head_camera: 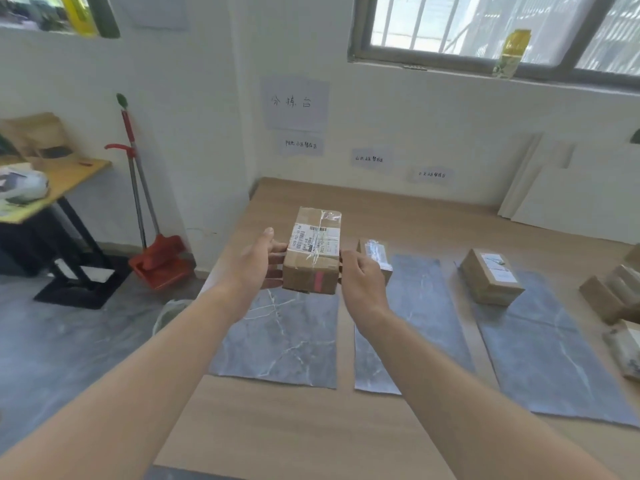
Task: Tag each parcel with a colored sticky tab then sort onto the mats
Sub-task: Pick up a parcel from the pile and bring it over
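We hold one parcel (313, 251) between both hands, lifted clear of the worktop (277, 427). From where we look, it sits in front of the far end of the left mat (287, 341). Our left hand (258, 263) grips its left side, thumb raised along the edge and fingers reaching in against the box. Our right hand (360, 275) closes on the right side with its back turned to us, so we cannot see its fingertips. The parcel is brown cardboard with clear tape and a white shipping label on top. A red sticky tab (319, 280) is stuck on the face nearest us.

Three grey marbled mats lie side by side on the worktop. On the far end of the middle mat (415, 323) sits a small taped parcel (375, 252), partly hidden behind our right hand. On the far end of the right mat (554, 358) rests a labelled box (491, 277). More brown boxes (613, 296) are crowded at the right edge, just off that mat.

Paper signs (296, 103) with handwriting are fixed to the wall behind the mats, and white boards (571, 195) lean there on the right. A bottle (512, 53) stands on the window sill. On the floor to the left, a red dustpan (161, 261) stands against the wall beside a side table (65, 178).
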Demonstrator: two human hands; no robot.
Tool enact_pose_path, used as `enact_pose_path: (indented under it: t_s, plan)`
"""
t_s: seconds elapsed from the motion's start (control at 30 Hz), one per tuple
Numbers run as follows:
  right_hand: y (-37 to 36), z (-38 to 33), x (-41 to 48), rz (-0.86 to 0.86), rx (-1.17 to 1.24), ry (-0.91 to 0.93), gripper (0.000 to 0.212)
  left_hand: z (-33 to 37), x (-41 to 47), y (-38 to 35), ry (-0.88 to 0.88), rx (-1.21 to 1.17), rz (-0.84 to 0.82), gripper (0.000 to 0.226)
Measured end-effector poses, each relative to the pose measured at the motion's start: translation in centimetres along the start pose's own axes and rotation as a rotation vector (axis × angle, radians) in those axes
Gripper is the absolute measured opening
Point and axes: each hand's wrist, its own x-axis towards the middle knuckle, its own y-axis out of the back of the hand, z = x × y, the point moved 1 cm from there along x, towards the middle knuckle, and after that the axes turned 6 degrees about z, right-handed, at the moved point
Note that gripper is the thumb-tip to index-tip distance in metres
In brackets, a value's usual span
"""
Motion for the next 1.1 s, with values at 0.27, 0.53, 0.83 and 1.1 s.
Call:
enact_pose_path:
  t_s: [0.27, 0.53, 0.83, 1.1]
  plan:
    - [-6.1, 1.5, 8.9, -0.034, 0.065, -0.09, 0.061, -0.5, 9.7, -0.3, 0.057, -0.041, 0.054, 0.059]
    - [-11.5, 4.3, 16.5, -0.046, 0.127, -0.153, 0.049, -3.0, 18.6, 0.1, 0.142, -0.087, 0.088, 0.06]
    - [-16.8, 7.9, 22.1, -0.058, 0.045, -0.235, 0.054, -6.3, 26.6, 0.1, 0.241, -0.028, 0.022, 0.056]
    - [-20.3, 12.5, 24.4, -0.052, 0.059, -0.374, 0.044, -11.0, 31.2, -0.7, 0.339, -0.011, -0.018, 0.048]
